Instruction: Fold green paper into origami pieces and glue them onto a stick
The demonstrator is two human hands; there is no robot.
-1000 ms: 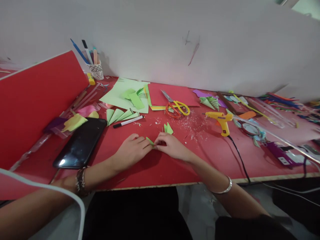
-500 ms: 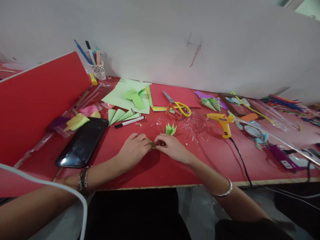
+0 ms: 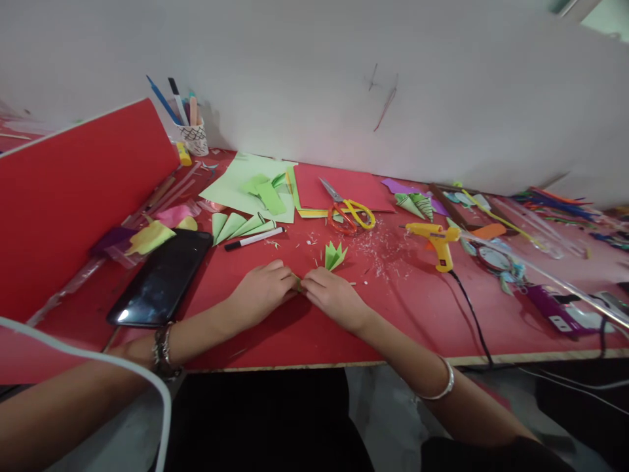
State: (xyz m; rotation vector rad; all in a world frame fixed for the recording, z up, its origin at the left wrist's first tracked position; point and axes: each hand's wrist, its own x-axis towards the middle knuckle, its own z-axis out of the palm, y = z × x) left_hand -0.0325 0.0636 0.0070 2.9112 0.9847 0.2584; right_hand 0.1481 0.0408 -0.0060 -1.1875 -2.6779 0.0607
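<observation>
My left hand (image 3: 264,293) and my right hand (image 3: 335,296) meet low over the red tabletop, fingers curled in. Between their fingertips is a small piece of green paper (image 3: 297,284), mostly covered by the fingers. Just beyond my right hand stands a pleated green paper fan (image 3: 335,255) with pointed tips. A black-capped white marker (image 3: 254,239) lies past my left hand, in front of several green paper cones (image 3: 238,227). Scissors (image 3: 350,213) with orange and yellow handles rest farther back, partly on red paper (image 3: 344,187).
A black phone (image 3: 162,278) lies to the left, near a leaning red board (image 3: 83,210). On the right are a yellow glue gun (image 3: 437,242) with a black cord and a purple box (image 3: 560,311). A pen cup (image 3: 194,137) stands by the wall. Paper scraps litter the middle.
My right hand has rolled over, its fingers now closing down over the green paper close to my left fingertips. Less of the green paper shows. The things on the table stay put.
</observation>
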